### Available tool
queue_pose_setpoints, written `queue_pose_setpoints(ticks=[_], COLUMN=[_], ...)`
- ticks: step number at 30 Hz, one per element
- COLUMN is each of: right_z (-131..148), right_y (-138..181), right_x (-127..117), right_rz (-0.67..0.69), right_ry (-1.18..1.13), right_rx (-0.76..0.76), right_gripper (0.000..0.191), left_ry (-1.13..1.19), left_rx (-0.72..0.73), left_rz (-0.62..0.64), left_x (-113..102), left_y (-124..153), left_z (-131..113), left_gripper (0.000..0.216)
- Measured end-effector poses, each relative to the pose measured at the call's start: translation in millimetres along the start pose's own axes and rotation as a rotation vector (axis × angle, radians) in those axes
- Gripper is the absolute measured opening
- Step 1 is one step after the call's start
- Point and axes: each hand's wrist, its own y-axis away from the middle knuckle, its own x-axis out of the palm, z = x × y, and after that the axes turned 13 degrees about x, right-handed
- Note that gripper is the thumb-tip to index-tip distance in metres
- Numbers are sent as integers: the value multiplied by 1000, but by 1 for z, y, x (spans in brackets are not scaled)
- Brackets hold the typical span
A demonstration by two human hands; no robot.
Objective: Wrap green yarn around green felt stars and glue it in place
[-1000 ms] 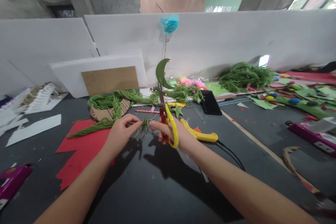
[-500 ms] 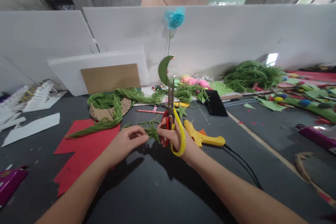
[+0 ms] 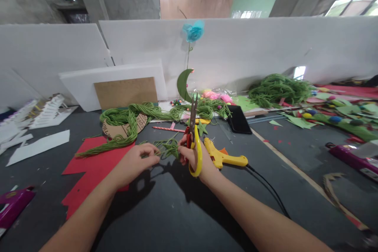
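My right hand (image 3: 193,155) is closed around a pair of scissors (image 3: 193,116) with red and yellow handles, blades pointing up. The same hand's fingertips hold a small star wrapped in green yarn (image 3: 171,149) by its right side. To its left, my left hand (image 3: 140,161) is closed, thumb and forefinger pinched on a thin strand of green yarn (image 3: 159,152) that runs to the star. A second green star (image 3: 202,128) lies just behind the scissors. Right of my right hand is a yellow hot glue gun (image 3: 224,158) with a black cord.
Red paper (image 3: 88,173) and a yarn-wrapped cardboard piece (image 3: 118,129) lie at left. A black phone (image 3: 239,119) rests behind the glue gun. A green crescent (image 3: 183,84) and blue flower (image 3: 193,31) stand at the back, near a green yarn pile (image 3: 279,90).
My left hand has moved slightly left, away from the star, with the strand between its fingers. The star shows more fully. The whole view has tilted up a little.
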Motion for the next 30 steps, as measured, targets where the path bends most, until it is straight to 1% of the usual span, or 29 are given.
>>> queue_pose_setpoints(ticks=[1,2,4,5,6,7,9,10,12,14,16,18,20,21,22,23,24,25,27,28,30], right_z=[0,0,0,0,0,1,2,3,7,13,20,25,26,24,22,18,14,11,5,3,3], right_y=[-2,-3,-4,-3,-1,1,5,7,9,11,12,13,13,12,12,10,9,8,6,6,8], right_x=[-1,-2,-4,-4,-4,-4,-2,-1,-1,-3,-7,-11,-12,-12,-11,-9,-8,-6,-5,-5,-6], right_rz=[-32,-55,-71,-67,-60,-55,-56,-61,-68,-71,-81,-81,-47,-28,-19,-24,-41,-69,-132,-154,-171], right_ry=[9,19,38,46,53,58,57,49,19,-24,-69,-102,-107,-81,-41,6,53,94,143,158,203], right_rx=[-22,-41,-68,-75,-78,-80,-85,-90,-108,-137,-173,-196,-186,-173,-162,-159,-165,-179,-225,-245,-275], right_gripper=[17,17,18,19,19,19,18,18,16,14,12,11,11,11,11,11,11,12,14,15,17], left_ry=[3,-62,-262,-323,-329,-279,-93,4,147,218,260,341,494,597,686,748,770,754,645,578,428], left_rx=[15,35,96,127,147,152,134,126,111,69,18,10,24,20,-12,-61,-110,-155,-195,-188,-126], left_rz=[-29,-100,-293,-377,-434,-472,-527,-543,-529,-478,-438,-434,-431,-417,-364,-295,-223,-158,-108,-110,-170], left_x=[-1,-1,0,0,1,1,4,6,10,13,16,17,19,21,23,25,27,29,32,32,32], left_y=[1,1,1,0,-1,-2,-4,-5,-6,-6,-5,-4,-3,-3,-4,-5,-6,-6,-7,-7,-6], left_z=[-1,-2,-2,0,1,4,8,10,12,10,4,-4,-12,-15,-17,-18,-17,-15,-10,-8,-6], left_gripper=[30,29,22,16,12,9,5,7,20,30,28,24,29,35,41,42,39,32,25,25,23])
